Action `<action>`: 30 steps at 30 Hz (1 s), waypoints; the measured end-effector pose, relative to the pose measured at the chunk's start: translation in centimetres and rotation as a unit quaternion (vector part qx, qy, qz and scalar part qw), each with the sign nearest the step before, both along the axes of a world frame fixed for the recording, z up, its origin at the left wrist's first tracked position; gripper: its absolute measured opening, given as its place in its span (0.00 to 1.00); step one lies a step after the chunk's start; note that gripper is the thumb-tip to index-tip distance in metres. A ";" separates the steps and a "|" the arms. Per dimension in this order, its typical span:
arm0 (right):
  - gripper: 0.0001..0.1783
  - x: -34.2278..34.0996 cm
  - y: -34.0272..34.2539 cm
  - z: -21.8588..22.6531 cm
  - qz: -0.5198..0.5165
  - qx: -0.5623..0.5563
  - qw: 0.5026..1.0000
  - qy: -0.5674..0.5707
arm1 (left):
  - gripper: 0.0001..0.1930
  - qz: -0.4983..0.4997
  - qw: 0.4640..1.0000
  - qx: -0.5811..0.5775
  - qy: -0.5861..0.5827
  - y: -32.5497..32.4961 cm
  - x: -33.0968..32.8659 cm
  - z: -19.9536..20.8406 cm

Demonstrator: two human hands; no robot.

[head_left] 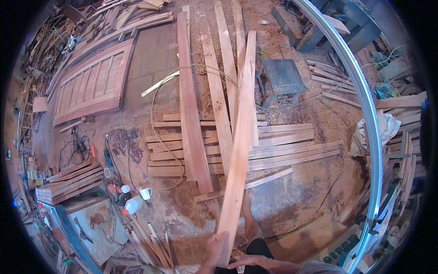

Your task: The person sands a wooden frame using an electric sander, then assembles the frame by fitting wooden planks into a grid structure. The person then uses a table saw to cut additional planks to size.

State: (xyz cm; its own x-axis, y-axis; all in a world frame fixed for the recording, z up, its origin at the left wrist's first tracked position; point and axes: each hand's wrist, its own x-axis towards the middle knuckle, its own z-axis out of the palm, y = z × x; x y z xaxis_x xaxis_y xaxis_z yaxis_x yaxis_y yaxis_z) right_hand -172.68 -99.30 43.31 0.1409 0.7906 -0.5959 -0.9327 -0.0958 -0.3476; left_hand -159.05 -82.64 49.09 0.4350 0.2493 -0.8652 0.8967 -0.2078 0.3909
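Observation:
A long reddish wooden plank runs away from me, its near end at my waist and its far part over other boards on the floor. Near its end, my left hand grips the plank's left edge, thumb on top. At the very end, my right hand is closed on the plank's right side, its fingers partly hidden. Beneath lie several long boards pointing away, laid over crosswise wooden strips. My bare feet stand on either side of the plank.
A framed wooden panel lies at the left. A dark plastic stool stands far right of the plank. Left of my feet are a white mug, a jug and cut wood. A metal rail curves along the right; a hose loops across the boards.

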 end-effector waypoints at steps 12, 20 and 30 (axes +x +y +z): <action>0.44 20.2 -8.6 -20.2 -0.094 -0.524 0.803 -0.267 | 0.18 -0.010 0.978 0.208 -0.031 10.2 -1.5 -1.0; 0.52 38.8 -6.2 -35.5 -0.090 -0.724 0.604 -0.322 | 0.17 0.034 0.986 0.165 -0.018 8.5 2.2 -12.3; 0.41 36.4 -7.0 -27.5 -0.099 -0.452 0.842 -0.278 | 0.20 0.140 0.990 0.000 0.015 5.0 2.2 -12.6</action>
State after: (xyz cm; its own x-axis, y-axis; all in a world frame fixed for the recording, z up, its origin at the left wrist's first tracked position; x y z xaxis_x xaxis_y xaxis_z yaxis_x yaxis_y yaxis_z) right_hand -136.26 -106.30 15.78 0.6733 -0.0217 -0.7391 -0.6780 -0.4169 -0.6054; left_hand -156.87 -77.65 36.44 0.3236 0.3560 -0.8767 0.9299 0.0514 0.3641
